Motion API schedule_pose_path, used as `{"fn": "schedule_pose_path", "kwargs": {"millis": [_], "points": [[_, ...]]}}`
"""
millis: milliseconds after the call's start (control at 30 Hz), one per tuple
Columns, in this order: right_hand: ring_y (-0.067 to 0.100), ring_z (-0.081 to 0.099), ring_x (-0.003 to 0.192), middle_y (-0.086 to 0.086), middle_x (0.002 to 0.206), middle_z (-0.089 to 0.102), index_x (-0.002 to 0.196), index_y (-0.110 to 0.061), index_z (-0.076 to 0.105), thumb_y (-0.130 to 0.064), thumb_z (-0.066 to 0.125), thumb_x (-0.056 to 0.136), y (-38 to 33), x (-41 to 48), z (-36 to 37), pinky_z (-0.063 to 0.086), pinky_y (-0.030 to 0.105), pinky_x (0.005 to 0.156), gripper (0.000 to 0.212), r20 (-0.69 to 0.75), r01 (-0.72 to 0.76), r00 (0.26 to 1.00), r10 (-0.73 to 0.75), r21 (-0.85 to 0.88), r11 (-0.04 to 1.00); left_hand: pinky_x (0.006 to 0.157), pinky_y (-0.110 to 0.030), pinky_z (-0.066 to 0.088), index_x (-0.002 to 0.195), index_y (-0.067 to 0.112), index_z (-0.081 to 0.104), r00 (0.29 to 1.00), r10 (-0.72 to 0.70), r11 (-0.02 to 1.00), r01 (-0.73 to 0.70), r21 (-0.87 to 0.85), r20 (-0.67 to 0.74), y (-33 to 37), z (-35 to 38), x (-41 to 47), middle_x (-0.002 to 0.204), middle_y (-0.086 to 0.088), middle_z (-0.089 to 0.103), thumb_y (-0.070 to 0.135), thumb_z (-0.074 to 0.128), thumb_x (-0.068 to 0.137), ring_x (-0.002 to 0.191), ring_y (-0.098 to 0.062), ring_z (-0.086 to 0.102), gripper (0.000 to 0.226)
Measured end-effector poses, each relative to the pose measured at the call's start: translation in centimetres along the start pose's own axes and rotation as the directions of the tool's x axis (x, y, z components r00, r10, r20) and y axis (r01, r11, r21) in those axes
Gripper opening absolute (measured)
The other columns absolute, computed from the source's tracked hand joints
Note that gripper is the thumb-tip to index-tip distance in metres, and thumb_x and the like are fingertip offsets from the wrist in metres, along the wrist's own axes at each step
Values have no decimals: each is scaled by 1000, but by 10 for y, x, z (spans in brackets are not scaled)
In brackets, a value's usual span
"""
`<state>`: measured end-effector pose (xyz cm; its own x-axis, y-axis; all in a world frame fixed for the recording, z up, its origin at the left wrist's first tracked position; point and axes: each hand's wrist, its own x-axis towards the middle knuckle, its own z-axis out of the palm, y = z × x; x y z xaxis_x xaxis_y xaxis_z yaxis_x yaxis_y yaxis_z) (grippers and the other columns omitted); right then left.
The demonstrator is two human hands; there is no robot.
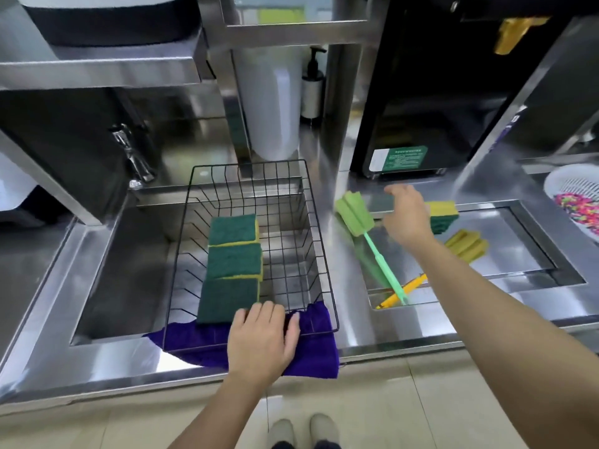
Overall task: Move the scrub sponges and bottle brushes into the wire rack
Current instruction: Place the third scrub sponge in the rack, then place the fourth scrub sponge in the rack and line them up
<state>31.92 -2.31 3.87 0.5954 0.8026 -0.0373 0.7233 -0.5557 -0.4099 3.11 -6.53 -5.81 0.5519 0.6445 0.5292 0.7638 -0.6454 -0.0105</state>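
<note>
A black wire rack (324, 254) sits over the left sink and holds three green-and-yellow scrub sponges (235, 259) in a row. My left hand (262, 338) rests flat on the rack's near rim and the purple cloth (311, 354), holding nothing. My right hand (405, 215) hovers with spread fingers above the right counter, empty. Just left of it lies a green bottle brush (369, 234). A yellow bottle brush (466, 244) lies to its right, its handle partly hidden by my forearm. One more scrub sponge (442, 215) sits behind the hand.
Behind the rack stand a steel post, a white cylinder (272, 102) and a pump bottle (312, 85). A tap (133, 153) is at the left sink's back. A black appliance (421, 92) stands at the back right. A white colander (577, 199) with colourful bits is at the far right.
</note>
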Motion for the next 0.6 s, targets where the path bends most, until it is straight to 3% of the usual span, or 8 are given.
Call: {"fn": "schedule_pose_path", "kwargs": {"millis": [233, 333, 433, 600], "points": [[22, 9, 148, 3, 158, 20, 147, -20, 22, -2, 50, 83, 50, 18, -9, 17, 52, 112, 72, 128, 32, 992, 4, -282, 959, 58, -35, 36, 70, 13, 60, 998, 62, 998, -62, -17, 4, 10, 4, 6, 68, -3, 54, 35, 31, 102, 61, -24, 51, 48], [28, 17, 144, 7, 153, 28, 147, -22, 18, -4, 51, 82, 58, 18, -6, 20, 51, 110, 76, 136, 18, 990, 33, -360, 933, 57, -35, 39, 70, 13, 61, 998, 55, 998, -55, -17, 8, 9, 4, 9, 69, -3, 56, 36, 26, 103, 62, -24, 52, 53], [38, 34, 128, 18, 136, 39, 145, -21, 23, -10, 55, 79, 62, 18, 2, 28, 49, 104, 73, 78, -9, 996, 50, -458, 889, 57, -35, 40, 71, 13, 61, 999, 42, 999, -42, -18, 15, 10, 5, 7, 69, -2, 56, 37, 24, 103, 62, -23, 52, 55], [38, 41, 114, 21, 120, 45, 121, -6, 50, -10, 52, 80, 65, 17, 7, 32, 43, 96, 42, -11, -26, 1000, 23, -570, 821, 56, -34, 40, 70, 13, 62, 999, 42, 999, -41, -15, 16, 9, 5, 8, 68, -2, 56, 36, 26, 102, 61, -23, 52, 53]]}}
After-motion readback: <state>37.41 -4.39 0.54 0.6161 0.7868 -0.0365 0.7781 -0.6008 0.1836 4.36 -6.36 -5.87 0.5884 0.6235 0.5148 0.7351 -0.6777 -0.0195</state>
